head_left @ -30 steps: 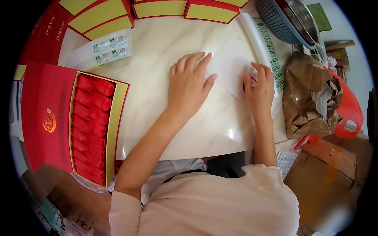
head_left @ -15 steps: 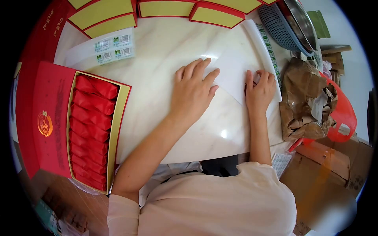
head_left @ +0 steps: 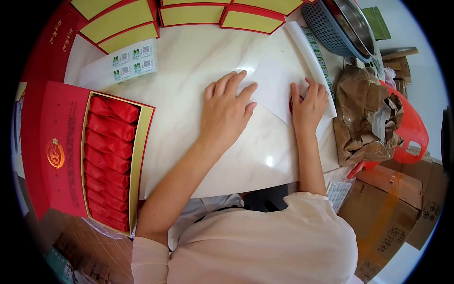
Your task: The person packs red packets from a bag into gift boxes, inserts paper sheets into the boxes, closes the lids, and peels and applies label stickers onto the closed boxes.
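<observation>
My left hand (head_left: 226,106) rests with spread, slightly bent fingers at the left edge of a white paper sheet (head_left: 274,87) on the marbled table; nothing shows in it. Over the sheet's right part lies my right hand (head_left: 309,106), its thumb and forefinger apart and the other fingers curled. A small dark red printed mark or sticker (head_left: 290,105) shows beside the right thumb, partly covered by it. Just beyond the right hand, a curled white sheet (head_left: 309,61) runs along the table's right side, with a green-printed label strip (head_left: 318,54) next to it.
An open red box (head_left: 146,142) with red wrapped packets (head_left: 109,151) stands at left. Behind it lies a QR label sheet (head_left: 135,61). Yellow-and-red boxes (head_left: 253,21) line the back. At right are a grey-blue basket (head_left: 326,28), crumpled brown paper (head_left: 362,118) and cardboard boxes (head_left: 383,208).
The view has shifted slightly. Both hands stay in nearly the same place over the paper; the right thumb and forefinger have moved a little, and the red mark shows more beside the thumb.
</observation>
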`<move>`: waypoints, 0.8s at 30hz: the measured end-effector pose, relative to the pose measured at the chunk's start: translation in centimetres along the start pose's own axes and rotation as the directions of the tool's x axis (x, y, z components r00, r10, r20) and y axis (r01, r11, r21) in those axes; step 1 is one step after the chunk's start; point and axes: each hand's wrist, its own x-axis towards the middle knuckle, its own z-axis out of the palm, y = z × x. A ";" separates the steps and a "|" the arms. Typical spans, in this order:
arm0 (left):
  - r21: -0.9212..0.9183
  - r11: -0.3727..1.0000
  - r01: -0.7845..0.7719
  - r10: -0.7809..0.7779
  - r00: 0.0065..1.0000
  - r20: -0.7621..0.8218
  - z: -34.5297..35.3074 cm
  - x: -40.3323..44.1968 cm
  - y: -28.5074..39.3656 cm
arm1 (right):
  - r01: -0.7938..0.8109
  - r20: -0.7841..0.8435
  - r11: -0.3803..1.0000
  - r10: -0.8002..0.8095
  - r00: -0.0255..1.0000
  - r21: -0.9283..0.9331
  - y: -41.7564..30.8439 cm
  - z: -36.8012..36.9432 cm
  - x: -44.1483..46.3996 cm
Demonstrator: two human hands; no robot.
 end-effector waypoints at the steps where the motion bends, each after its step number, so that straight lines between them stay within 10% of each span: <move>1: -0.001 1.000 -0.001 0.001 1.000 -0.001 0.0 0.0 0.0 | 0.018 -0.019 1.000 -0.018 1.000 -0.025 0.0 0.0 0.0; 20: -0.030 1.000 0.008 -0.008 1.000 -0.018 0.0 0.1 0.0 | 0.178 -0.131 0.979 -0.165 0.978 0.102 -0.3 -0.6 0.6; 24: -0.421 0.898 0.125 -0.221 0.957 -0.188 -0.6 0.1 0.2 | 0.255 -0.147 0.897 -0.215 0.965 0.362 -1.1 -2.8 0.9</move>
